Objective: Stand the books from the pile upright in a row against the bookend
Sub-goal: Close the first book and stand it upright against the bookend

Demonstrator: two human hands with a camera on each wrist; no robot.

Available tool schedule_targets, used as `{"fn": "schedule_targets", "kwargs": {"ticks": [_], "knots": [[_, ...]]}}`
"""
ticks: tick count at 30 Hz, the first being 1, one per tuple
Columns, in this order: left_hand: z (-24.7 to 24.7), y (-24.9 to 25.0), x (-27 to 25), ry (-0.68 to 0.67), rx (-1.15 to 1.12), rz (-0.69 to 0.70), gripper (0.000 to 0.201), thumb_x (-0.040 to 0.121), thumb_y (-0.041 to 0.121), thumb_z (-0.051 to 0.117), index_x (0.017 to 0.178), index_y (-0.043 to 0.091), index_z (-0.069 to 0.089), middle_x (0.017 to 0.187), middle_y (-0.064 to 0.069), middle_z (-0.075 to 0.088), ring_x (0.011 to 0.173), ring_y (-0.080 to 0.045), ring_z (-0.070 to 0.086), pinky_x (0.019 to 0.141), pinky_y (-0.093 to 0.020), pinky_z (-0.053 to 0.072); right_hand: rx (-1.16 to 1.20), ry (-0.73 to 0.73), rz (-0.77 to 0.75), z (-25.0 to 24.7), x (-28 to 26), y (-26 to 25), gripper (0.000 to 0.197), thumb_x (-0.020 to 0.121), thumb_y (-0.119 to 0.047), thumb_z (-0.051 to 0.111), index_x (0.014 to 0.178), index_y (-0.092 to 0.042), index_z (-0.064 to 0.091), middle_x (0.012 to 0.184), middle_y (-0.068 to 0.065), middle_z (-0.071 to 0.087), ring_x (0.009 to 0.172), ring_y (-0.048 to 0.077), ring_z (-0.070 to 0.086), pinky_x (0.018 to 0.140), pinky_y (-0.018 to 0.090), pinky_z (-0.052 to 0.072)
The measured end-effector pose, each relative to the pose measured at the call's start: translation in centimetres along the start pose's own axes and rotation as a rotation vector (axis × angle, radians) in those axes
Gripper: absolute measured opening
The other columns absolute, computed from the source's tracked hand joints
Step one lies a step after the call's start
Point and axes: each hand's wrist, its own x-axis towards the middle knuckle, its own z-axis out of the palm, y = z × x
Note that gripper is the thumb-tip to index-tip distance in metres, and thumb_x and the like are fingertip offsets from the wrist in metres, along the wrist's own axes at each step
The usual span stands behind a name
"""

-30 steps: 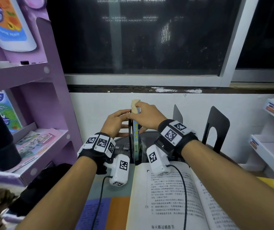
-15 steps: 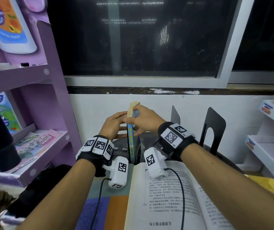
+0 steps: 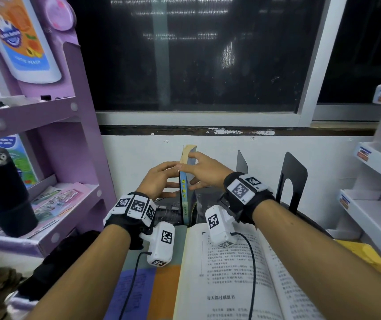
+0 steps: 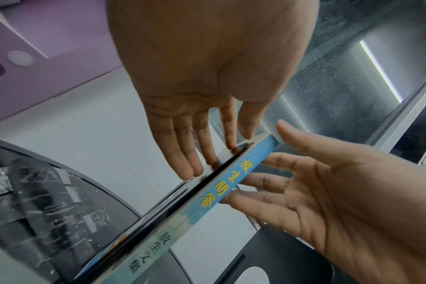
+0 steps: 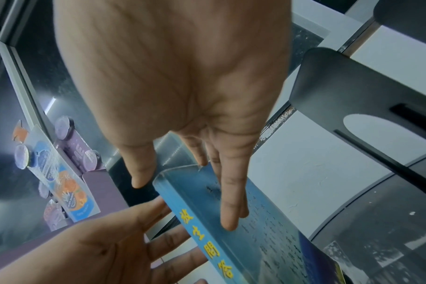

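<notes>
A thin blue book point(image 3: 184, 192) with yellow spine lettering stands upright at the back of the round dark table point(image 3: 168, 209). A thin black bookend point(image 4: 178, 203), seen edge-on, stands against its left side. My left hand point(image 3: 161, 179) presses that plate with straight fingers point(image 4: 182, 159). From the other side my right hand point(image 3: 204, 172) lays flat fingers point(image 5: 227, 201) on the blue cover point(image 5: 263, 230), with the thumb by the top corner. Neither hand curls round the book. An open book point(image 3: 231, 273) lies flat just in front.
Two more black bookends point(image 3: 292, 179) point(image 3: 241, 161) stand to the right by the white wall. A purple shelf unit point(image 3: 53, 158) with a black tumbler point(image 3: 2, 195) flanks the left. White shelves point(image 3: 374, 204) flank the right. A window is behind.
The blue book has shifted a little left and now sits close against the black bookend. Both hands stayed on either side of it.
</notes>
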Motion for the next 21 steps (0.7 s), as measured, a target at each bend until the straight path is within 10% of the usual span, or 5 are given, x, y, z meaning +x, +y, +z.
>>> {"fn": "schedule_targets", "kwargs": {"ticks": [5,21], "knots": [[-0.3,0.1,-0.9,0.028,0.067,-0.018,0.022,0.096,0.022,0.052,0.116,0.017,0.061,0.103,-0.004,0.066,0.089,-0.026,0.060,0.079,-0.039,0.052,-0.108,-0.034,0.013,-1.3,-1.6,-0.1,0.070,0.091,-0.043,0.061,0.149,-0.020,0.028,0.146,0.011,0.042,0.103,0.026,0.064,0.089,0.037,0.056],[1.9,0.8,-5.0,0.026,0.196,-0.043,0.011,0.094,0.017,0.053,0.102,0.010,0.057,0.096,-0.007,0.064,0.073,-0.021,0.057,0.066,-0.030,0.044,-0.505,-0.133,0.148,-7.8,-11.9,2.4,0.044,0.092,-0.048,0.056,0.125,-0.019,0.057,0.123,0.001,0.058,0.108,0.019,0.057,0.097,0.037,0.048]]}}
